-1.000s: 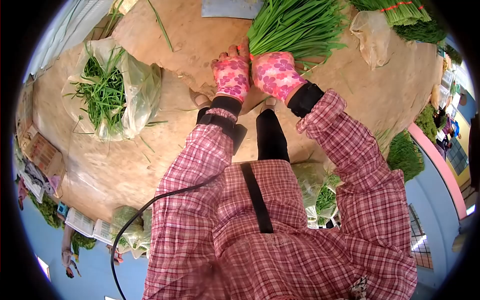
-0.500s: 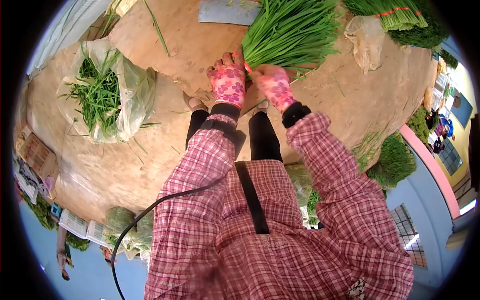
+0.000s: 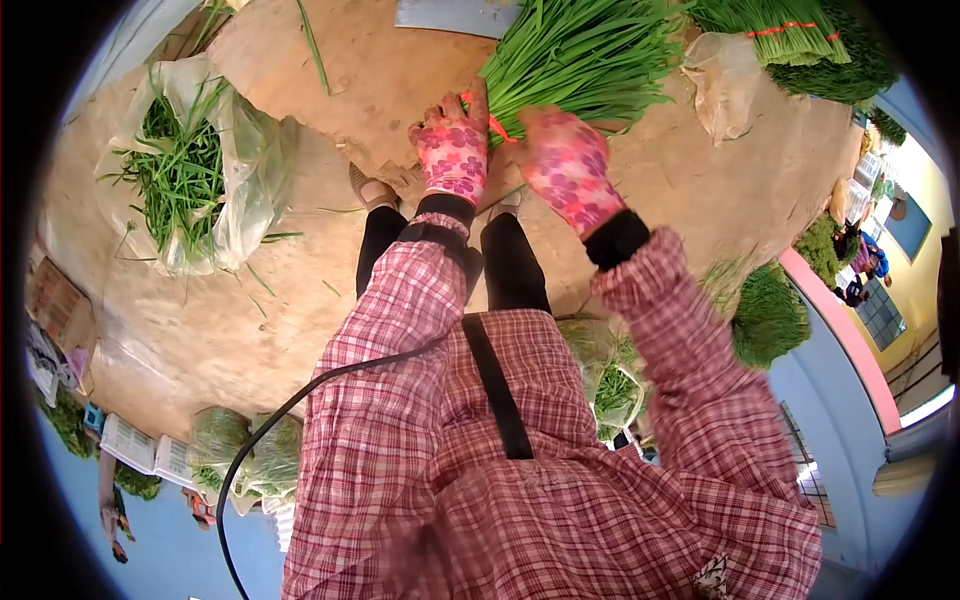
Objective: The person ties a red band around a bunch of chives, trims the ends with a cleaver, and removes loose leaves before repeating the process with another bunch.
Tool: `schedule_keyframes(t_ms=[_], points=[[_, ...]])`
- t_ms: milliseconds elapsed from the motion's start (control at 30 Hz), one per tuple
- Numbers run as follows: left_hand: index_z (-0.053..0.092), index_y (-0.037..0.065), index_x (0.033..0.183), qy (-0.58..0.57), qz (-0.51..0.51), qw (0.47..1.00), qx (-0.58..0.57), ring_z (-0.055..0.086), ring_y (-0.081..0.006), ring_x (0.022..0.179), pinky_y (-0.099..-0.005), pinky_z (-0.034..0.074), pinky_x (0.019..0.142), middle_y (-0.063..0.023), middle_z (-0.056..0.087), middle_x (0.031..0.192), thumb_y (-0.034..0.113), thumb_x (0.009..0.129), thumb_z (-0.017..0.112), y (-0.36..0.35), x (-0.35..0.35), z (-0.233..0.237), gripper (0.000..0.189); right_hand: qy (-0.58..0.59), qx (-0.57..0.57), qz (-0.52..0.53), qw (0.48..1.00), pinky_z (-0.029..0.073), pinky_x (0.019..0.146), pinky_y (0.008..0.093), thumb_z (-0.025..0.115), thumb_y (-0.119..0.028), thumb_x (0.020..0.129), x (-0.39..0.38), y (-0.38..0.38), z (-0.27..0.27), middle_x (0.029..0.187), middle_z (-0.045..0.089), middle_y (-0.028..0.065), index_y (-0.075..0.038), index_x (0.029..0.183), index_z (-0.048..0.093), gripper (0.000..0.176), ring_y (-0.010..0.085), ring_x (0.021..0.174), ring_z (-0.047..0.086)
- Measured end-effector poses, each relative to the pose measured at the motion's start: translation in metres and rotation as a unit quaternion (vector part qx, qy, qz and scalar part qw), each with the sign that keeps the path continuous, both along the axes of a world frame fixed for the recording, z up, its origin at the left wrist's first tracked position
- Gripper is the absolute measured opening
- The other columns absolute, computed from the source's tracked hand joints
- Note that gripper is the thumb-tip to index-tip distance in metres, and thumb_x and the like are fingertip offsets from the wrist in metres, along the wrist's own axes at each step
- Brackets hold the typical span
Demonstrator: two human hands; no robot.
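- The left hand, in a pink flowered glove, was closed on the cut end of the bunch of chives at upper centre of the frame.
- The right hand, gloved alike, gripped the same end just beside it.
- A red band showed between the two hands.
- The bunch fanned out over the brown floor, its leaves near a metal blade at the top edge.
- A plastic bag of greens lay at upper left, well apart.
- Tied bunches lay at upper right.
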State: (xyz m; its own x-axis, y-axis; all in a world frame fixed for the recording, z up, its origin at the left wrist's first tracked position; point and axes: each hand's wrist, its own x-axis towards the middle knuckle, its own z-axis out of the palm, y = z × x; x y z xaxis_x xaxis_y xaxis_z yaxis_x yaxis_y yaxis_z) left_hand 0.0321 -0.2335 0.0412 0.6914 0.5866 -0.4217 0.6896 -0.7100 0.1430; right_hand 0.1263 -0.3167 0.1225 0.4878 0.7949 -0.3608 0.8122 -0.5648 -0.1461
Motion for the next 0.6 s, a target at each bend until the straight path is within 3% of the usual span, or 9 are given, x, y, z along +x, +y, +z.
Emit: schedule_keyframes(t_ms=[67, 167, 267, 333, 367, 433, 600], points=[[0.030, 0.026, 0.150, 0.009, 0.000, 1.000, -0.007, 0.057, -0.0267, 0.114, -0.0469, 0.049, 0.086, -0.0080, 0.052, 0.129, 0.025, 0.082, 0.069, 0.002, 0.001, 0.002, 0.078, -0.020, -0.127, 0.178, 0.976, 0.053, 0.056, 0.0404, 0.064, -0.014, 0.079, 0.010, 0.019, -0.009, 0.088, 0.072, 0.0090, -0.009, 0.092, 0.073, 0.017, 0.0253, 0.076, 0.069], [0.029, 0.026, 0.150, 0.003, 0.010, 1.000, -0.019, 0.057, -0.0269, 0.115, -0.0472, 0.049, 0.086, -0.0084, 0.051, 0.130, 0.022, 0.083, 0.067, 0.001, 0.001, 0.005, 0.077, -0.059, -0.191, 0.290, 0.936, 0.050, 0.052, 0.0403, 0.061, -0.010, 0.077, 0.011, 0.014, -0.040, 0.074, 0.068, 0.0092, -0.008, 0.082, 0.071, 0.012, 0.0269, 0.068, 0.067], [0.029, 0.026, 0.150, 0.003, 0.002, 1.000, -0.022, 0.057, -0.0272, 0.115, -0.0476, 0.049, 0.086, -0.0084, 0.051, 0.131, 0.021, 0.084, 0.065, -0.001, -0.001, 0.009, 0.075, 0.102, -0.227, 0.149, 0.957, 0.049, 0.052, 0.0404, 0.061, -0.012, 0.079, 0.009, 0.026, -0.019, 0.076, 0.069, 0.0099, -0.006, 0.086, 0.070, 0.013, 0.0265, 0.068, 0.067], [0.030, 0.025, 0.150, 0.000, -0.012, 1.000, -0.003, 0.057, -0.0274, 0.115, -0.0480, 0.049, 0.086, -0.0083, 0.051, 0.132, 0.021, 0.084, 0.064, -0.001, -0.002, 0.008, 0.074, 0.227, -0.077, -0.025, 0.971, 0.046, 0.051, 0.0410, 0.060, -0.017, 0.083, 0.006, -0.012, -0.071, 0.071, 0.066, 0.0051, -0.011, 0.079, 0.069, 0.012, 0.0241, 0.063, 0.062], [0.031, 0.025, 0.149, -0.016, -0.011, 1.000, 0.009, 0.058, -0.0274, 0.113, -0.0486, 0.049, 0.085, -0.0081, 0.053, 0.129, 0.020, 0.086, 0.061, 0.001, -0.003, 0.002, 0.070, 0.285, 0.001, -0.111, 0.952, 0.044, 0.050, 0.0413, 0.059, -0.019, 0.085, 0.001, -0.029, -0.100, 0.068, 0.065, 0.0027, -0.013, 0.076, 0.069, 0.015, 0.0229, 0.061, 0.059], [0.035, 0.025, 0.148, -0.048, -0.011, 0.998, 0.031, 0.059, -0.0275, 0.109, -0.0498, 0.048, 0.081, -0.0077, 0.056, 0.123, 0.016, 0.090, 0.055, -0.001, -0.004, -0.007, 0.063, 0.213, 0.160, -0.139, 0.954, 0.043, 0.048, 0.0347, 0.057, -0.023, 0.087, -0.019, -0.047, -0.096, 0.072, 0.063, 0.0057, -0.005, 0.088, 0.066, 0.020, 0.0187, 0.058, 0.059], [0.034, 0.023, 0.149, -0.039, -0.019, 0.999, -0.011, 0.061, -0.0278, 0.107, -0.0504, 0.049, 0.079, -0.0089, 0.056, 0.123, 0.017, 0.089, 0.058, 0.002, -0.004, -0.003, 0.065, 0.395, 0.127, -0.395, 0.819, 0.039, 0.046, 0.0286, 0.054, -0.025, 0.092, -0.013, -0.036, -0.051, 0.062, 0.051, -0.0011, -0.006, 0.089, 0.062, 0.021, 0.0128, 0.052, 0.051]])
